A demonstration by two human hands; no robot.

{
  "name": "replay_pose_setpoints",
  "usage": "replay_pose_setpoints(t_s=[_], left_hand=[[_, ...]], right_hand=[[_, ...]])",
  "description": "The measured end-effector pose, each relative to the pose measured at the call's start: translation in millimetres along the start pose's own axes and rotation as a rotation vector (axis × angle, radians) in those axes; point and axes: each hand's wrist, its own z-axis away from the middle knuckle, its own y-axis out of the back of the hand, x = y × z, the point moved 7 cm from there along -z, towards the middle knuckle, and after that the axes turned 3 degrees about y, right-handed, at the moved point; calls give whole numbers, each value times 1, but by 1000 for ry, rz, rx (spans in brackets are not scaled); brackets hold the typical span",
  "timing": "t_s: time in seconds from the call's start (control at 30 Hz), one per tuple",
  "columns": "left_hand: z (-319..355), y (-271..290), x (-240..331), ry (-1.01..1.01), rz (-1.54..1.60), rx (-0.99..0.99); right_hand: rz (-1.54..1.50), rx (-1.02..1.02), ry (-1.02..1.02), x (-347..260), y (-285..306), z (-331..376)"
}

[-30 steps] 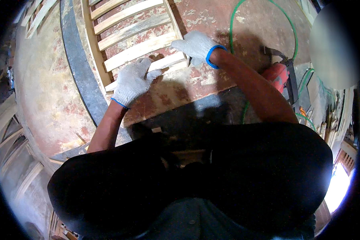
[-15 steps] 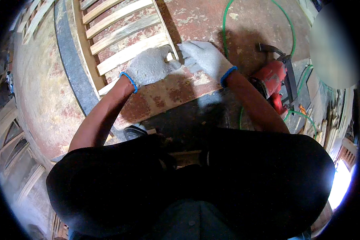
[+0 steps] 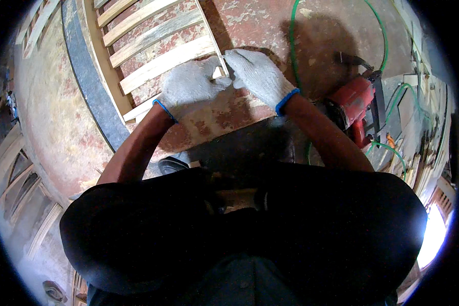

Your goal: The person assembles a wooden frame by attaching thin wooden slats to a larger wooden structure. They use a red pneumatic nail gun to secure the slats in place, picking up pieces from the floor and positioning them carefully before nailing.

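Two gloved hands, left hand (image 3: pixel 191 86), right hand (image 3: pixel 257 74), gripping slatted wooden frame (image 3: pixel 153 48)

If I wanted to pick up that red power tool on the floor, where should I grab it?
Probably by the dark handle end, coming from above. The red power tool lies flat on the floor, so its top is open to a hand. The green hose seems to run to it, so lift gently. Both gloved hands are busy at the wooden frame.

Right blocked: red power tool (image 3: pixel 353 102), green hose (image 3: pixel 292 46).
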Motion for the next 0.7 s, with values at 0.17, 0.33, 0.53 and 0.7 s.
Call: replay_pose_setpoints(t_s=[0.17,0.33,0.53,0.7], left_hand=[[1,2,4,-47,-39,54],[0,-2,5,-18,-97,57],[0,0,7,-56,-131,81],[-1,-6,1,23,-175,-1]], right_hand=[[240,36,205,-8,2,3],[-48,29,84,5,-6,6],[-53,46,68,8,-11,14],[112,85,283,-2,-12,20]])
